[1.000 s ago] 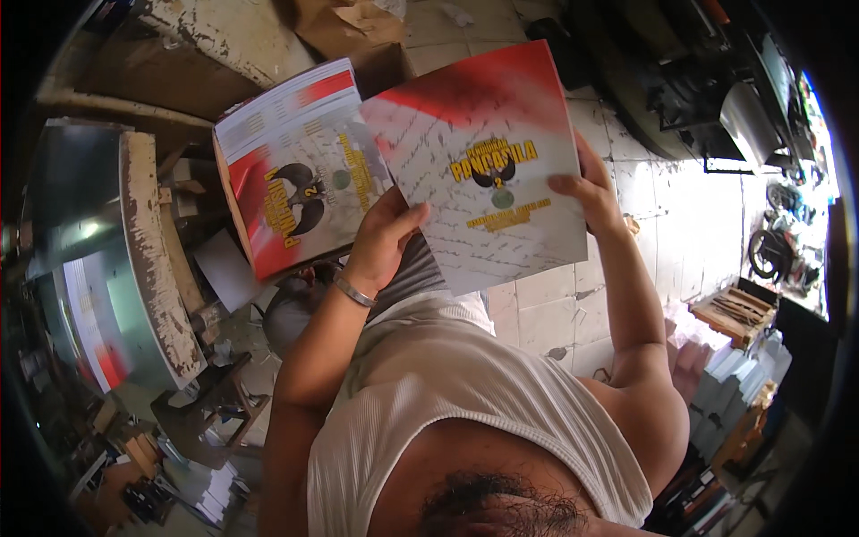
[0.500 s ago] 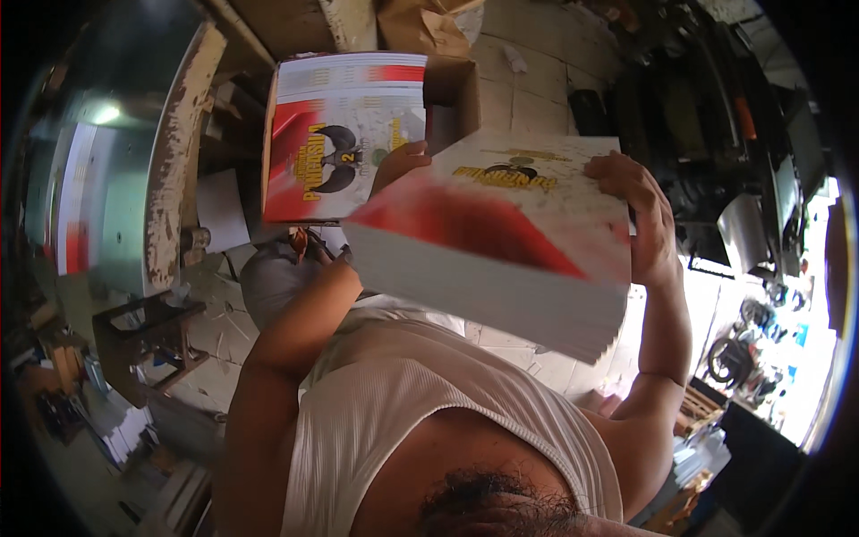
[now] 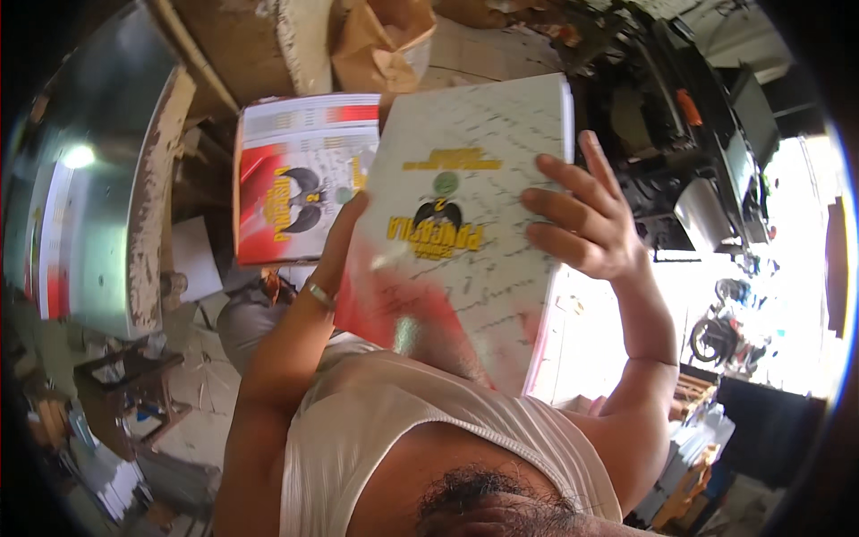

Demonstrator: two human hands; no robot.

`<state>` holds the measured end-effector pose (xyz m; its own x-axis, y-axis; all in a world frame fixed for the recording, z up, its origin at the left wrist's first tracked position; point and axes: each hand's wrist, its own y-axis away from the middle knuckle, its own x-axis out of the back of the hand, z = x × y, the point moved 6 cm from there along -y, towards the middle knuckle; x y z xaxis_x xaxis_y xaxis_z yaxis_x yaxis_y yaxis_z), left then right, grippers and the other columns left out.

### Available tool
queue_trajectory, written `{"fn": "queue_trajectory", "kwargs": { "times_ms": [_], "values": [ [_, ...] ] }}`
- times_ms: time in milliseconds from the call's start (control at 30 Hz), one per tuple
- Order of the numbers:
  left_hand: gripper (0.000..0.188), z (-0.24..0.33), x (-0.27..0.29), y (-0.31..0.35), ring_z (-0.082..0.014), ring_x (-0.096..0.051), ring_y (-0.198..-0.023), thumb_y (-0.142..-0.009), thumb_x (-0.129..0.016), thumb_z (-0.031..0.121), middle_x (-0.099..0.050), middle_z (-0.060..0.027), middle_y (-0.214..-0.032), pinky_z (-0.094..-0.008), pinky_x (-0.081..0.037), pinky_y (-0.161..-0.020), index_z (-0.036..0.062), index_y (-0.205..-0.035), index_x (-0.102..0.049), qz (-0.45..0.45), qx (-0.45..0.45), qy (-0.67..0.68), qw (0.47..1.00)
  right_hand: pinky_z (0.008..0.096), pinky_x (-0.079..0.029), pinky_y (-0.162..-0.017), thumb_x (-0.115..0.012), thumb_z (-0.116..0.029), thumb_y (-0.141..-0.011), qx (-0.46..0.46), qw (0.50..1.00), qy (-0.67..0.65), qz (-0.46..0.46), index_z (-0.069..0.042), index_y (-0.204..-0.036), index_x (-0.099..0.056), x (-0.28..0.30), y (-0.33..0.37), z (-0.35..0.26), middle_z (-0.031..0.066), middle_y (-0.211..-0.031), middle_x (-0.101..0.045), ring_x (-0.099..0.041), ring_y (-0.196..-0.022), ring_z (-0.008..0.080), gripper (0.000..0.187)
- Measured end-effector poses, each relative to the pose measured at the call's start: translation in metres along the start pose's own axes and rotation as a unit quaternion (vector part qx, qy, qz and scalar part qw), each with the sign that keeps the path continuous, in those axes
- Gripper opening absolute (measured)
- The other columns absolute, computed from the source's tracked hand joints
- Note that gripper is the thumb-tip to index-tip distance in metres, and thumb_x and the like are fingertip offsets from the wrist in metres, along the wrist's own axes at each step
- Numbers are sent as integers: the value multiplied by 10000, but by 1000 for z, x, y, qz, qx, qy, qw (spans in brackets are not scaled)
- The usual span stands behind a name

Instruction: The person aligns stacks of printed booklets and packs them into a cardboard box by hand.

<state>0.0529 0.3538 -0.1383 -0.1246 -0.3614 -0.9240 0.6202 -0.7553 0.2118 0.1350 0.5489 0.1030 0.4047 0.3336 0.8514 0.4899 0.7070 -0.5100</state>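
Note:
A stack of large softcover books [image 3: 447, 295] with pale grey, red and yellow covers is tilted up in front of my chest. My left hand [image 3: 347, 224] is closed on the stack's left edge, most of its fingers hidden behind it. My right hand [image 3: 586, 215] is on the right edge, several fingers over the front cover and one finger raised off it. Its thumb is out of sight. Beyond my left forearm, an open cardboard box [image 3: 238, 201] holds matching books [image 3: 304, 192] in a neat pile.
On the left stands a worn-edged table [image 3: 148, 215] with a shiny greenish top and another book pile [image 3: 58, 242]. A brown paper bag [image 3: 380, 54] is beyond the box. Dark machinery [image 3: 644, 116] fills the far right. A low stool [image 3: 130, 394] stands at lower left.
The book stack has swung upright, so its front cover now faces me instead of its page edges. My right hand has shifted along the right edge, lifting one finger.

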Motion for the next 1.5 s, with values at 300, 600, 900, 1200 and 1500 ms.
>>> {"fn": "queue_trajectory", "kwargs": {
  "times_ms": [300, 600, 900, 1200, 1500],
  "values": [
    [578, -19, 69, 15, -303, -684, -1076, -1027, -520, 413, -658, -214, -1257, -412, -575, -954, -40, -1385, -544, 68, 1, -75, 995, 358, -429, -1083, -846, -254, -841, -432, 674, -517, 303, 45, -1403, -508, -95, 94, 2, 103, -1437, -514, -535, -1301, 227, 720],
    [513, -11, 27, 23, -72, -621, -1001, -1003, -615, 216, -687, -38, -1174, -247, -498, -846, -44, -1440, -546, 99, -93, -300, 944, 382, -445, -1074, -734, -371, -831, -606, 456, -612, 225, 77, -1473, -417, -128, 146, -50, 186, -1383, -592, -571, -1265, 272, 844],
    [537, 6, 36, -9, -130, -666, -1059, -1036, -614, 337, -678, -40, -1202, -303, -543, -917, 39, -1474, -529, 58, -63, -131, 988, 391, -563, -913, -691, -225, -787, -618, 474, -586, 225, 78, -1343, -527, -112, 116, -8, 218, -1205, -677, -686, -1048, 300, 654],
    [655, 38, -23, 15, -345, -568, -1246, -804, -806, 168, -583, -164, -1341, -427, -453, -1073, 54, -1400, -560, 130, -426, -690, 570, 405, -571, -944, -647, -179, -838, -635, 458, -604, 146, 77, -1361, -540, -166, 109, 73, 247, -1227, -678, -694, -1083, 325, 592],
    [532, 31, 0, -25, -323, -564, -1255, -780, -746, 184, -654, -83, -1288, -494, -450, -1018, 98, -1295, -645, 85, -310, -825, 464, 415, -599, -877, -661, -178, -875, -697, 368, -611, 70, 118, -1248, -604, -208, 123, 126, 248, -1128, -709, -732, -956, 338, 480]
  ]
}}
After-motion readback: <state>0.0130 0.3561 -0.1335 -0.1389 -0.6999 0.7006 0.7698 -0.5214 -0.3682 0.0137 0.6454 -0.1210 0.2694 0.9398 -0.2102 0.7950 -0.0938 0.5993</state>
